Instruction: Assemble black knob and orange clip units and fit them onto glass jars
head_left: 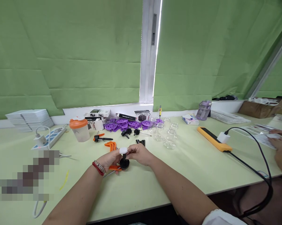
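Note:
Between my hands is a black part with a round knob-like disc (pixel 124 164) and a short stem. My left hand (pixel 109 161), with bracelets at the wrist, is closed around it from the left. Beneath those fingers show an orange piece (pixel 114 168) and a thin metal rod (pixel 108 173); whether they join the black part is hidden. The fingers of my right hand (pixel 140 154) pinch at the stem from the right. A white oval piece (pixel 123 150) covers the stem's top or my left thumb tip; I cannot tell which. Just beyond lie orange brackets (pixel 110 145) and a small black clip (pixel 141 142).
Purple wheel-like discs (pixel 124 124), clear jars (pixel 170 134) and small boxes (pixel 99 113) line the back. An orange-lidded cup (pixel 79 129) stands left. A yellow-black power strip (pixel 213 139) with a cable lies right. Another person's hands (pixel 280 140) touch papers at far right.

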Demonstrator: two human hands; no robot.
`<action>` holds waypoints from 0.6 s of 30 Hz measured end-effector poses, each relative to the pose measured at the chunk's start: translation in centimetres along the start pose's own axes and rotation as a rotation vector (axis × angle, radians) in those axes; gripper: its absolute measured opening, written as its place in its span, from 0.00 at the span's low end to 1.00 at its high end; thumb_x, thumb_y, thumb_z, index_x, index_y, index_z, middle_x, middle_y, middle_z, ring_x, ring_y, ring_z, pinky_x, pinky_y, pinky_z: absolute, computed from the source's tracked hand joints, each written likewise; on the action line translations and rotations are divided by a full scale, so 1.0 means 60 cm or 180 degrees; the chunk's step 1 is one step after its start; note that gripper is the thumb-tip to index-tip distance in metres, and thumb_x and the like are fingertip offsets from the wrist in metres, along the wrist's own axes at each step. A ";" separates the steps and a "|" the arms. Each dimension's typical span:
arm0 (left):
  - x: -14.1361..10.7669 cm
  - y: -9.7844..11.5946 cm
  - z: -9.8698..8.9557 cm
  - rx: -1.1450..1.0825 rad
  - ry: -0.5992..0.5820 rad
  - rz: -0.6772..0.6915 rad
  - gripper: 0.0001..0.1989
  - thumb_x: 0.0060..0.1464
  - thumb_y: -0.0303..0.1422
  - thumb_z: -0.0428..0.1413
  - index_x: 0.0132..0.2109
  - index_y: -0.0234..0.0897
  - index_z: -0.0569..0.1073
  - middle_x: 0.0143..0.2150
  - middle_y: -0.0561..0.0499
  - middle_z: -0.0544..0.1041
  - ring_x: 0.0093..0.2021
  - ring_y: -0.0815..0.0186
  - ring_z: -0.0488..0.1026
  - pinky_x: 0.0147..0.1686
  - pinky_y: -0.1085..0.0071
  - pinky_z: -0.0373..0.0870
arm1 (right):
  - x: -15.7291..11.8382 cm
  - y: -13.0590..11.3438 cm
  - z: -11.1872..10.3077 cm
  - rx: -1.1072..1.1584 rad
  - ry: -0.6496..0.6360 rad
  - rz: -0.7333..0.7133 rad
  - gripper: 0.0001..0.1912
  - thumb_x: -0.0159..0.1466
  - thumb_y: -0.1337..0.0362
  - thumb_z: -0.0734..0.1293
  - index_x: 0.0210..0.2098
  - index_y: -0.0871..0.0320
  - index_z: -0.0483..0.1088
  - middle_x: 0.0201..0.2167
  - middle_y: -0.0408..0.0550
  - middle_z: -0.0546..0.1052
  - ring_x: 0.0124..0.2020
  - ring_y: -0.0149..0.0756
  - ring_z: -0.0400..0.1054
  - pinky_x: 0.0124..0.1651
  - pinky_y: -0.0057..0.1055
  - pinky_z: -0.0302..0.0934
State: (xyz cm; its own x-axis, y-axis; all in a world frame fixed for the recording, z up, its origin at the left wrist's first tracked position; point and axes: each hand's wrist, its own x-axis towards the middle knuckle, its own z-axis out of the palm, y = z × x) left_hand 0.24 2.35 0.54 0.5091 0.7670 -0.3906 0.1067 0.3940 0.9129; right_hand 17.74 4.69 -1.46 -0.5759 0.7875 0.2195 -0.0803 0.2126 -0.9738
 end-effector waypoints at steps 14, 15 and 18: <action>0.001 -0.002 -0.001 0.0095 -0.0021 -0.0025 0.26 0.46 0.52 0.53 0.44 0.37 0.65 0.31 0.47 0.72 0.27 0.62 0.70 0.15 0.74 0.60 | 0.004 0.015 -0.001 0.0272 -0.0058 0.0067 0.18 0.40 0.60 0.77 0.26 0.62 0.71 0.24 0.41 0.73 0.26 0.29 0.66 0.36 0.30 0.60; 0.001 -0.002 -0.001 0.0124 -0.0008 -0.0021 0.25 0.46 0.52 0.53 0.43 0.37 0.65 0.31 0.47 0.72 0.27 0.62 0.70 0.15 0.75 0.59 | 0.004 0.016 -0.001 0.0284 -0.0054 0.0075 0.18 0.39 0.60 0.77 0.26 0.62 0.71 0.23 0.41 0.73 0.26 0.29 0.66 0.36 0.30 0.60; 0.001 -0.001 0.000 0.0179 0.0029 -0.0018 0.25 0.45 0.53 0.53 0.42 0.38 0.65 0.31 0.48 0.72 0.26 0.63 0.70 0.14 0.76 0.58 | 0.005 0.019 -0.001 0.0327 -0.0007 0.0111 0.20 0.38 0.60 0.78 0.26 0.62 0.71 0.23 0.40 0.72 0.26 0.29 0.66 0.36 0.31 0.60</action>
State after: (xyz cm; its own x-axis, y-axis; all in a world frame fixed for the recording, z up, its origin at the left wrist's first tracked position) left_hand 0.25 2.38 0.45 0.5005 0.7696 -0.3965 0.1575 0.3694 0.9158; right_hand 17.52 5.16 -2.51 -0.5816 0.7921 0.1852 -0.1431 0.1245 -0.9818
